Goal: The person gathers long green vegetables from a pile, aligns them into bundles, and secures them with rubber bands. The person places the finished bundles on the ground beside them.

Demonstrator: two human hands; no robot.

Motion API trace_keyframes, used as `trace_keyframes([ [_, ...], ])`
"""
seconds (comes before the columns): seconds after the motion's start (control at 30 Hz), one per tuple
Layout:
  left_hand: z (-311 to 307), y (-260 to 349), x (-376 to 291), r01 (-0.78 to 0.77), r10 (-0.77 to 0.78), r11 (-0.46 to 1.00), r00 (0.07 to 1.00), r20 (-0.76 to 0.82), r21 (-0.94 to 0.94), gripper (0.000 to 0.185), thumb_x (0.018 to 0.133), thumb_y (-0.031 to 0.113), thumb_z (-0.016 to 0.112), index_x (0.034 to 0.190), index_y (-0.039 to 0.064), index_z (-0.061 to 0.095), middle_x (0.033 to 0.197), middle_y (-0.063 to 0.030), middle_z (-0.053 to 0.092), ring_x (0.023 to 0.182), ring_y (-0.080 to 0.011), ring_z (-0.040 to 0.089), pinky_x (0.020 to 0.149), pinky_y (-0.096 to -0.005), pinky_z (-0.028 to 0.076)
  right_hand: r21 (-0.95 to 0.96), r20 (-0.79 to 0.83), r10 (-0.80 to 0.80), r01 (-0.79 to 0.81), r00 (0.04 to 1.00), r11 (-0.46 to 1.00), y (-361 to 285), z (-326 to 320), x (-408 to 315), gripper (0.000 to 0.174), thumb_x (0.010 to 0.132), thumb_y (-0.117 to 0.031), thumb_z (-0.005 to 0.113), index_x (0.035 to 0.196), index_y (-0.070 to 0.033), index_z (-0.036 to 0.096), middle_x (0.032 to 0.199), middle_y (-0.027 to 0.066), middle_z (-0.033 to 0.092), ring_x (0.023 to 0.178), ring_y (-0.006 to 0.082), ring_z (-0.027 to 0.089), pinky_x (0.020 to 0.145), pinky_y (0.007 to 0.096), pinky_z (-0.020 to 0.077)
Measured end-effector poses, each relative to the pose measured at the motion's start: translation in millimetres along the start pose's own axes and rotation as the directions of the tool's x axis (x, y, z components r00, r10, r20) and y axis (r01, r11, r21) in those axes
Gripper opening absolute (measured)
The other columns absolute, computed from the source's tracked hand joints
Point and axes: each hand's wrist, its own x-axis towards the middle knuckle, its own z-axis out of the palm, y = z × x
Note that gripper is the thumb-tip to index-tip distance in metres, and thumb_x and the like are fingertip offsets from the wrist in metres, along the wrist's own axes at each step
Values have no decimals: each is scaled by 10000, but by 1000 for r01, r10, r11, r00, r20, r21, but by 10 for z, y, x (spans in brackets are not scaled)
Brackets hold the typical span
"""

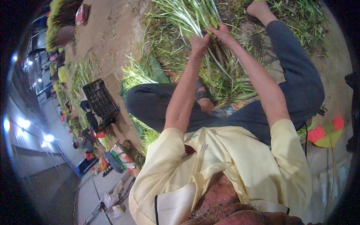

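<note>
My left hand (200, 44) is closed around a bunch of long green-and-white leafy stalks (184, 15), which look like garlic greens or spring onions. Beside it, my right hand (224, 34) has its thumb and fingers on the same bunch. The leafy part fans out away from me past the top edge of the picture. Thin stalk ends and strands (222, 60) hang below my hands, towards my crossed foot. Loose cut stalks and trimmings (163, 46) cover the ground under and around the bunch. My fingertips are partly hidden by the stalks.
Pale green stalks (137, 74) lie beside my left knee. To the left stand a black plastic crate (101, 99) and a tall stack of greens (54, 26). People sit among more greens (80, 73) further off. A red-and-yellow object (324, 135) lies at right.
</note>
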Motion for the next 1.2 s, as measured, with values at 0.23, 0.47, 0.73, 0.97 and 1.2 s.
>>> trace_keyframes([
  [0.23, 101, 166, -133, -24, 23, 999, 999, -37, -32, 180, 874, 102, 759, 1004, -8, 699, 818, -25, 674, 685, -134, 613, 605, -303, 494, -370, -183, -171, 93, 968, 924, 55, 27, 137, 500, 868, -383, 765, 1137, 35, 706, 986, 135, 765, 838, 222, 697, 795, 384, 550],
  [0.47, 152, 212, -139, 44, -44, 999, 999, -17, -20, 207, 908, 191, 776, 988, 25, 682, 810, -15, 671, 620, -117, 565, 549, -312, 469, 9, -145, 67, -67, 987, 998, 206, -31, -22, 334, 908, -305, 743, 1065, -11, 735, 858, 43, 721, 700, 117, 618, 627, 317, 497],
  [0.73, 192, 154, -154, 38, -26, 996, 990, -141, 82, 268, 879, 189, 754, 1028, -33, 731, 824, -82, 720, 677, -173, 650, 609, -378, 523, 184, -27, 143, -136, 989, 974, 122, -161, -247, 252, 942, -295, 715, 1069, -78, 704, 835, -8, 680, 676, 88, 586, 577, 286, 448],
  [0.97, 174, 60, -95, 152, -158, 987, 963, -217, -44, 257, 874, 165, 769, 1027, -31, 705, 860, -96, 716, 660, -193, 652, 558, -373, 523, 513, 32, 146, -142, 989, 847, -19, -166, -527, 191, 983, -238, 670, 1092, -90, 615, 867, 5, 637, 693, 101, 568, 588, 274, 462],
  [1.2, 160, -11, -132, -32, 29, 999, 996, -85, -39, 210, 921, 140, 738, 1028, -36, 698, 829, -94, 715, 677, -179, 662, 566, -338, 535, 331, 39, 120, -126, 992, 935, -122, -277, -486, 280, 966, -275, 715, 1156, -88, 630, 918, 3, 650, 713, 109, 588, 598, 283, 477],
])
